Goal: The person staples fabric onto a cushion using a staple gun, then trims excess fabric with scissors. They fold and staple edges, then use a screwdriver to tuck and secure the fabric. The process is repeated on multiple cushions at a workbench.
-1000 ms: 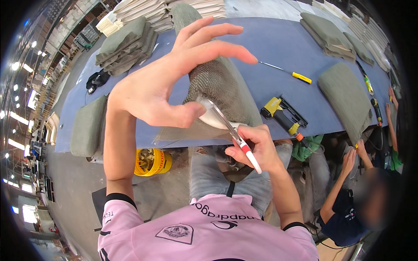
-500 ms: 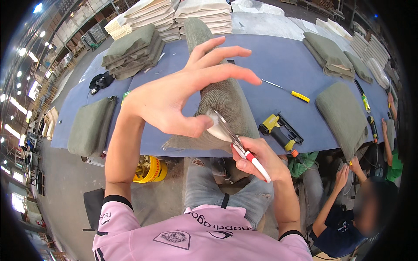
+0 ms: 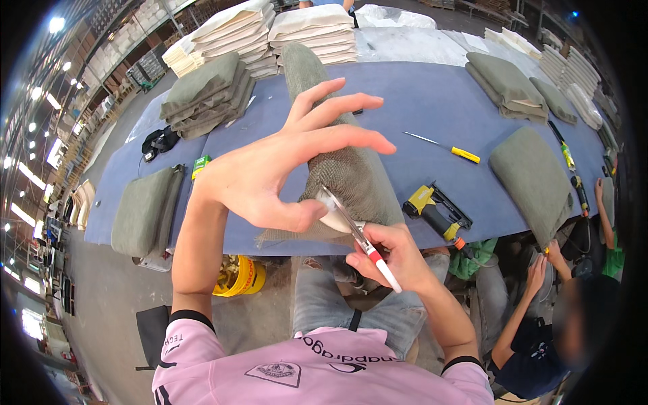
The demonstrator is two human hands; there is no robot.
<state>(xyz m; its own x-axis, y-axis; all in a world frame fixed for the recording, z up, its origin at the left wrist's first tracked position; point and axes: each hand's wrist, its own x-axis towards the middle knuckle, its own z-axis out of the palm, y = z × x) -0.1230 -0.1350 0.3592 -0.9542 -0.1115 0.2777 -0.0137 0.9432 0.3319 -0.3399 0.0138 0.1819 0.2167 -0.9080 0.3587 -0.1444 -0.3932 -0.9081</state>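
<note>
In front of me lies a grey-green fabric-covered cushion (image 3: 358, 172), its white lining or filling (image 3: 334, 217) showing at the near end. My left hand (image 3: 270, 165) is open above it, fingers stretched apart, with the thumb tip against the white part. My right hand (image 3: 395, 253) grips scissors (image 3: 358, 233) with red-and-white handles. Their blades point away from me and lie along the white part at the cushion's edge. Whether the blades are cutting anything, I cannot tell.
A yellow-black staple gun (image 3: 437, 210) and a yellow-handled screwdriver (image 3: 466, 154) lie to the right on the blue table (image 3: 270, 101). Folded green covers (image 3: 209, 94) are stacked at left. Below stands a yellow bucket (image 3: 244, 278). Another person's hands (image 3: 536, 273) work at lower right.
My right hand and the scissors have shifted slightly left and down. The left hand keeps its spread pose over the cushion. The whole view has tilted a little.
</note>
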